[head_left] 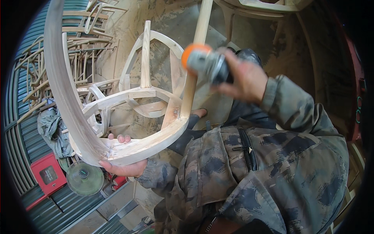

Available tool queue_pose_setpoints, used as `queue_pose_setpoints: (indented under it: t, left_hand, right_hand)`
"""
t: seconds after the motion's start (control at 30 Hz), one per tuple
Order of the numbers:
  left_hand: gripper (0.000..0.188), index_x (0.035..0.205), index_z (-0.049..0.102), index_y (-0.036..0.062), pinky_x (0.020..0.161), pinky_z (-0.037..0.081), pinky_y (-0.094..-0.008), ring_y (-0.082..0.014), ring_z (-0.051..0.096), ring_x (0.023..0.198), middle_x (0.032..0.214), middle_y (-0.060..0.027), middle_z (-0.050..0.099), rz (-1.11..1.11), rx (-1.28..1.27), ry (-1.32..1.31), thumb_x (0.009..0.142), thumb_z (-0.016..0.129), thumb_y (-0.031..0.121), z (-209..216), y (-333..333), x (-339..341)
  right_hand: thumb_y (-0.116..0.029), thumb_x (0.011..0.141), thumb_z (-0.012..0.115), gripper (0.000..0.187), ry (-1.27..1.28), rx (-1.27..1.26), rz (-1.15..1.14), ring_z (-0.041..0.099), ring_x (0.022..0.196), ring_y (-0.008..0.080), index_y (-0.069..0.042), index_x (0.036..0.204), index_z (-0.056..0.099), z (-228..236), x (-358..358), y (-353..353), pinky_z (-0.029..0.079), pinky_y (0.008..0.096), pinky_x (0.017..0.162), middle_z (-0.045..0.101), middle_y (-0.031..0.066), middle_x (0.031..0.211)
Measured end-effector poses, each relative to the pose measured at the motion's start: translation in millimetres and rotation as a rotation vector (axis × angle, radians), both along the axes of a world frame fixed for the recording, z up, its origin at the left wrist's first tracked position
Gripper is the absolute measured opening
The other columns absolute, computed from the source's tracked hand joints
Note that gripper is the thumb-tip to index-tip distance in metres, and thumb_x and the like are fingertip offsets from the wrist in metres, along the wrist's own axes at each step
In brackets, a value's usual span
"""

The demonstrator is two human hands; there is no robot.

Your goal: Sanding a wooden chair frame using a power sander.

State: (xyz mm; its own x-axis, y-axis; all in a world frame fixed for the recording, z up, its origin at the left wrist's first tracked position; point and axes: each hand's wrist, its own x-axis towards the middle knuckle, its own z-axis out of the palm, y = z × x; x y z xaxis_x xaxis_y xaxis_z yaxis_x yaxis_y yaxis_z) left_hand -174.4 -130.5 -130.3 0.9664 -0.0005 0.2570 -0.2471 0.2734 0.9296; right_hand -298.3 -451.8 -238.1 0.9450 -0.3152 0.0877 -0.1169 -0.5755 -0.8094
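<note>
A pale, unfinished wooden chair frame (pixel 165 134) is tilted in front of me, its legs and curved rails spreading upward. My left hand (pixel 126 168) grips the near-left corner of its seat rail, fingertips showing over the inner edge and thumb under the outside. In my right hand (pixel 249 78) is a handheld sander (pixel 208 64), grey and black with an orange pad. The pad is at the right-hand wooden leg (pixel 189 95), overlapping it in view; whether it touches is hard to tell. Motion blurs both the sander and the right hand.
A tangle of wooden chair parts (pixel 83 58) is heaped at the far left against a corrugated wall (pixel 23 97). Below it are a grey cloth (pixel 52 130), a red box (pixel 48 174) and a round fan (pixel 85 178). Another wooden frame (pixel 265 11) stands at the top.
</note>
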Motion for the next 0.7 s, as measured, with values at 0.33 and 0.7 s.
queue_pose_setpoints:
  t: [0.33, 0.7]
  left_hand:
    - [0.084, 0.135, 0.039, 0.0006, 0.071, 0.046, -0.0383, -0.0255, 0.052, 0.088, 0.118, -0.0179, 0.05, 0.013, 0.058, -0.008, 0.086, 0.054, 0.066, 1, 20, 19]
    - [0.081, 0.131, 0.042, 0.0, 0.074, 0.047, -0.0382, -0.0246, 0.053, 0.09, 0.114, -0.0182, 0.051, 0.01, 0.066, -0.005, 0.086, 0.056, 0.066, 11, 37, 15]
  right_hand:
    - [-0.043, 0.078, 0.077, 0.08, -0.049, -0.138, 0.036, 0.068, 0.073, 0.0388, -0.015, 0.139, 0.034, 7, -3, -6, 0.056, 0.0468, 0.065, 0.067, 0.0197, 0.082]
    - [-0.044, 0.078, 0.077, 0.076, -0.168, 0.051, -0.062, 0.068, 0.08, 0.0399, -0.01, 0.135, 0.038, -3, 18, -3, 0.055, 0.0459, 0.071, 0.068, 0.0227, 0.088]
